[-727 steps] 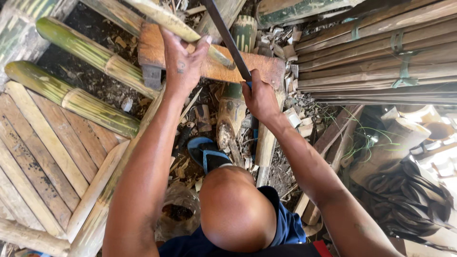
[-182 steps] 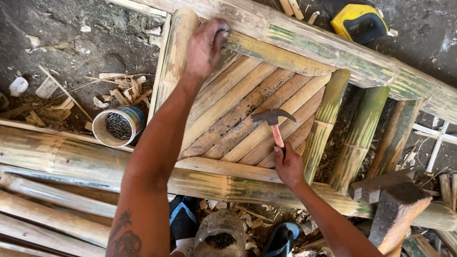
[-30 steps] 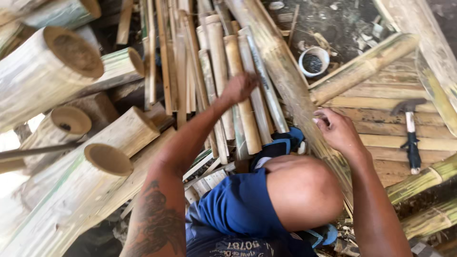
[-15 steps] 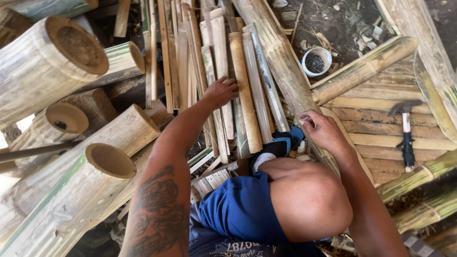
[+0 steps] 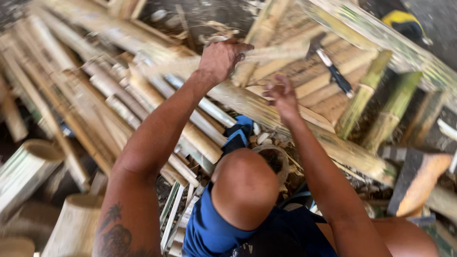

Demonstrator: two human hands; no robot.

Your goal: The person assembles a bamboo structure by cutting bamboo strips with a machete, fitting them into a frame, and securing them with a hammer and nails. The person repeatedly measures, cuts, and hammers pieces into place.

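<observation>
Bamboo poles and split slats cover the ground of an outdoor work spot, blurred by motion.

Left hand [image 5: 221, 59] is closed around one end of a pale split bamboo slat [image 5: 276, 50], which runs to the right from the fist, lifted above the pile at the far middle of the scene. Right hand [image 5: 282, 95] hangs just near of that slat with fingers loosely spread, gripping nothing. Right of the hands, a hammer [image 5: 331, 66] with a dark handle lies on a slatted bamboo frame [image 5: 362, 90]. Left of them, a heap of long bamboo strips [image 5: 119, 95] stretches away, with cut bamboo tubes [image 5: 28, 166] at the near left. A bent knee [image 5: 245, 188] in blue shorts sits in the near middle.
</observation>
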